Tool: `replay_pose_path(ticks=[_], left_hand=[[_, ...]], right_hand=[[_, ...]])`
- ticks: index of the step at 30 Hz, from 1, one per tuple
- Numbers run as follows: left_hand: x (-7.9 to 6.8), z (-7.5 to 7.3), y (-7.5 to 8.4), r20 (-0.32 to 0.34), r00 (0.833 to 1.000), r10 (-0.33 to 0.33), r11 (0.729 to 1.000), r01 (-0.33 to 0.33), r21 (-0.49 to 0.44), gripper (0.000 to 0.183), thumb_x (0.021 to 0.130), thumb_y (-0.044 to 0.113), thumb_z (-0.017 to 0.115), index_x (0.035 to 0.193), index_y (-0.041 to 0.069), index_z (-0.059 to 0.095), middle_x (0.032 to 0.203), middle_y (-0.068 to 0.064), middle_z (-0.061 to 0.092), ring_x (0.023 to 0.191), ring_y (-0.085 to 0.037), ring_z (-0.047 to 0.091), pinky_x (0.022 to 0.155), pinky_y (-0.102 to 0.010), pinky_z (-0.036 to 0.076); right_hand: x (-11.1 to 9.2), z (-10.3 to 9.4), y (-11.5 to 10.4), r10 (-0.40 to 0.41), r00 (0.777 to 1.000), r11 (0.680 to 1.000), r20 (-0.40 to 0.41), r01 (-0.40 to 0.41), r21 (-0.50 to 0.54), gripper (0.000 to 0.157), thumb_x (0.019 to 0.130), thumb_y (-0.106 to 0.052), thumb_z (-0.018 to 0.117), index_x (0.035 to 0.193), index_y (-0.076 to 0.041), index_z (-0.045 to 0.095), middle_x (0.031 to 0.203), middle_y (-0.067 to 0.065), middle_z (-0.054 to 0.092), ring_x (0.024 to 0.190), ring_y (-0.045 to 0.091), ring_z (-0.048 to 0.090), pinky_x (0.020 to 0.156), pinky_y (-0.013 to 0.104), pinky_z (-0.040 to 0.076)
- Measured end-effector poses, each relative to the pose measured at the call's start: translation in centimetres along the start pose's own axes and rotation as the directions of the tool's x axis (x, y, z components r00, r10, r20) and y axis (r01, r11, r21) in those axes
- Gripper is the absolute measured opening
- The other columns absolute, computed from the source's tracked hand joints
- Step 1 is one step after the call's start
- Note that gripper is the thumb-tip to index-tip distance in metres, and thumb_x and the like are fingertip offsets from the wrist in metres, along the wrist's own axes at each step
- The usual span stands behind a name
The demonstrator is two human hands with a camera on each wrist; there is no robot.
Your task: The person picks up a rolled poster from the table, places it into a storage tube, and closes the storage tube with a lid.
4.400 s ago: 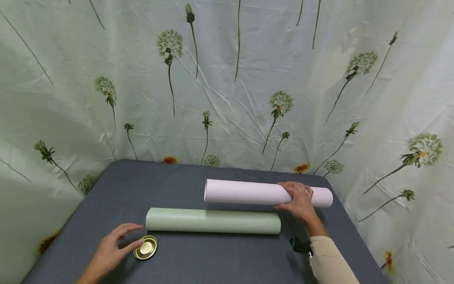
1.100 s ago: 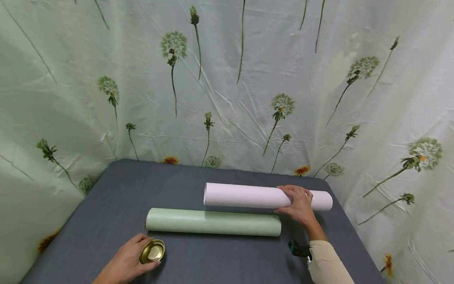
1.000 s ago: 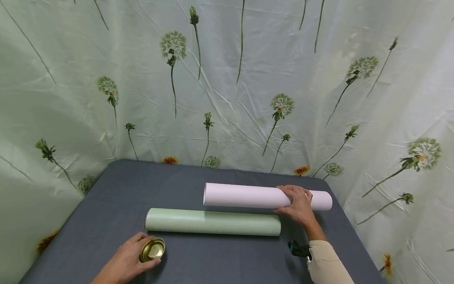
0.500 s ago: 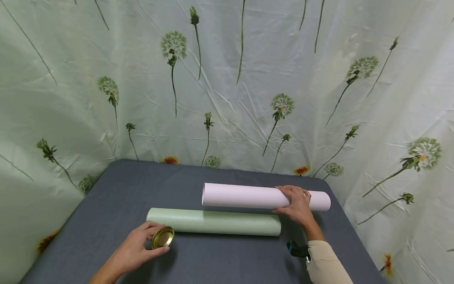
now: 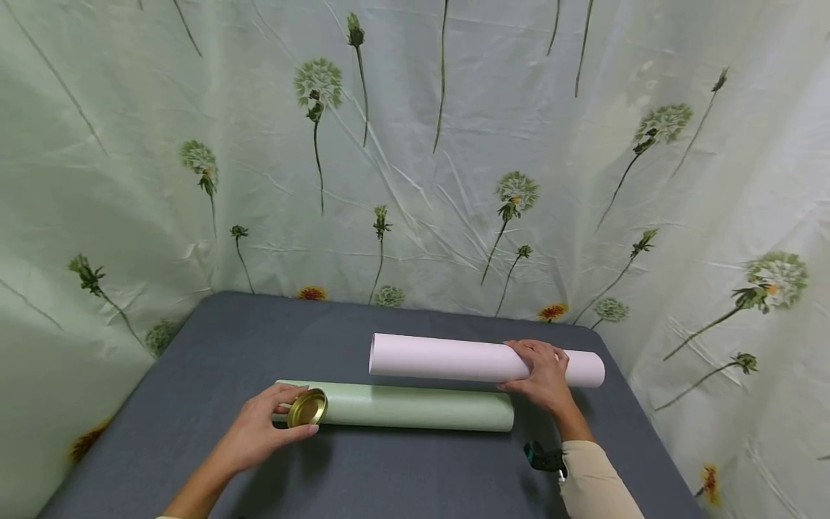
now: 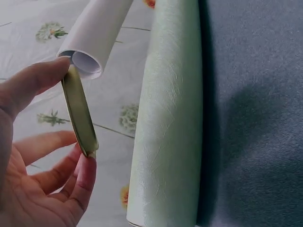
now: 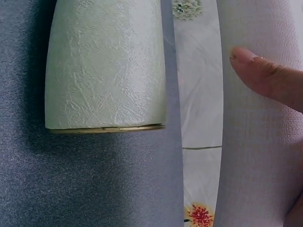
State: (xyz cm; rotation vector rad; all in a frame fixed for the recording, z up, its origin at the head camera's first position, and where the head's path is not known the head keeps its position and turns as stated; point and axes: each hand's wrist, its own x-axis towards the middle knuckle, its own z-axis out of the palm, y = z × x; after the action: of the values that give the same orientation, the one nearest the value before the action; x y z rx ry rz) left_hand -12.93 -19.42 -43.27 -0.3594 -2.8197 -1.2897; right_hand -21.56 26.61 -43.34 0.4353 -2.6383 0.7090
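Note:
My left hand (image 5: 259,429) pinches a round gold metal lid (image 5: 308,409) by its rim, thumb on one edge and fingertips on the opposite edge. The lid is raised and tilted, covering part of the left end of a pale green tube (image 5: 421,408) that lies on the table. My right hand (image 5: 541,376) grips a pale pink tube (image 5: 441,358) from above, toward its right end, holding it level above and behind the green one. In the left wrist view, the pink tube's near end (image 6: 87,64) is open and hollow. A thin gold edge (image 7: 104,129) trims the green tube's right end.
Dark grey cloth covers the table (image 5: 402,476). A pale curtain (image 5: 415,158) printed with dandelions hangs behind it and along both sides. A dark device (image 5: 545,458) is at the right wrist, by a beige sleeve (image 5: 599,479).
My left hand first reached for the lid lying on the table, took hold of it, then lifted it up and rightward to the green tube's left end. The pink tube shifted slightly left.

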Motion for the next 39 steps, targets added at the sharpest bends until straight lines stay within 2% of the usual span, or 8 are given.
replay_pose_path(ticks=[6, 13, 18, 26, 31, 34, 39], left_hand=[[0.8, -0.1, 0.2, -0.015, 1.0, -0.006, 0.998, 0.005, -0.066, 0.058, 0.077, 0.031, 0.082, 0.123, 0.001, 0.063, 0.116, -0.012, 0.062, 0.101, -0.03, 0.063, 0.083, -0.043, 0.053], [2.2, -0.1, 0.6, -0.013, 1.0, -0.025, 0.998, 0.024, -0.063, 0.064, 0.08, 0.031, 0.08, 0.132, 0.002, 0.056, 0.115, -0.013, 0.059, 0.105, -0.033, 0.058, 0.084, -0.043, 0.053], [3.2, 0.3, 0.8, -0.036, 0.999, -0.014, 0.997, 0.011, -0.078, 0.066, 0.08, 0.027, 0.08, 0.136, 0.006, 0.052, 0.116, -0.016, 0.059, 0.103, -0.033, 0.06, 0.083, -0.043, 0.053], [4.3, 1.3, 0.7, -0.045, 0.997, -0.064, 0.985, 0.056, -0.162, 0.062, 0.082, 0.025, 0.078, 0.135, 0.005, 0.053, 0.119, -0.018, 0.061, 0.104, -0.033, 0.062, 0.085, -0.044, 0.052], [5.0, 2.1, 0.8, -0.061, 0.996, -0.058, 0.972, 0.042, -0.231, 0.059, 0.081, 0.022, 0.079, 0.132, 0.004, 0.055, 0.118, -0.016, 0.061, 0.105, -0.032, 0.062, 0.085, -0.04, 0.053], [5.2, 2.5, 1.0, -0.067, 0.996, -0.056, 0.97, 0.039, -0.241, 0.06, 0.08, 0.023, 0.08, 0.132, 0.005, 0.056, 0.119, -0.016, 0.061, 0.105, -0.032, 0.063, 0.083, -0.038, 0.054], [5.6, 3.0, 1.2, -0.067, 0.997, -0.027, 0.957, 0.007, -0.29, 0.061, 0.08, 0.023, 0.08, 0.132, 0.004, 0.055, 0.12, -0.019, 0.06, 0.106, -0.035, 0.061, 0.085, -0.041, 0.053]], right_hand=[[0.0, 0.0, 0.0, -0.011, 1.0, 1.0, 0.0, 0.011, -0.009, 0.073, 0.05, -0.013, 0.095, 0.117, -0.008, 0.069, 0.112, 0.016, 0.063, 0.111, 0.039, 0.05, 0.096, 0.062, 0.017], [-0.3, 0.1, -0.1, -0.018, 1.0, 0.999, -0.002, 0.018, -0.028, 0.073, 0.048, -0.013, 0.095, 0.115, -0.007, 0.069, 0.11, 0.016, 0.064, 0.109, 0.039, 0.052, 0.095, 0.062, 0.019], [-0.5, 0.3, -0.1, -0.022, 1.0, 1.0, -0.001, 0.022, -0.015, 0.073, 0.048, -0.013, 0.095, 0.116, -0.007, 0.069, 0.111, 0.016, 0.063, 0.109, 0.039, 0.051, 0.095, 0.061, 0.019], [-0.7, 0.4, 0.1, -0.02, 1.0, 1.0, -0.001, 0.02, -0.023, 0.074, 0.048, -0.014, 0.096, 0.117, -0.008, 0.069, 0.112, 0.016, 0.063, 0.109, 0.038, 0.051, 0.095, 0.061, 0.02], [-0.7, 0.3, 0.1, -0.018, 1.0, 1.0, -0.002, 0.018, -0.017, 0.074, 0.048, -0.014, 0.095, 0.117, -0.007, 0.068, 0.112, 0.017, 0.063, 0.109, 0.039, 0.051, 0.094, 0.061, 0.02], [-0.8, 0.3, 0.1, -0.01, 1.0, 1.0, 0.0, 0.01, -0.006, 0.075, 0.049, -0.013, 0.095, 0.118, -0.006, 0.068, 0.112, 0.017, 0.062, 0.109, 0.039, 0.05, 0.094, 0.06, 0.02], [-0.8, 0.2, 0.0, 0.004, 1.0, 1.0, 0.017, -0.004, -0.003, 0.074, 0.051, -0.014, 0.095, 0.119, -0.006, 0.067, 0.113, 0.017, 0.062, 0.11, 0.039, 0.05, 0.095, 0.06, 0.02]])
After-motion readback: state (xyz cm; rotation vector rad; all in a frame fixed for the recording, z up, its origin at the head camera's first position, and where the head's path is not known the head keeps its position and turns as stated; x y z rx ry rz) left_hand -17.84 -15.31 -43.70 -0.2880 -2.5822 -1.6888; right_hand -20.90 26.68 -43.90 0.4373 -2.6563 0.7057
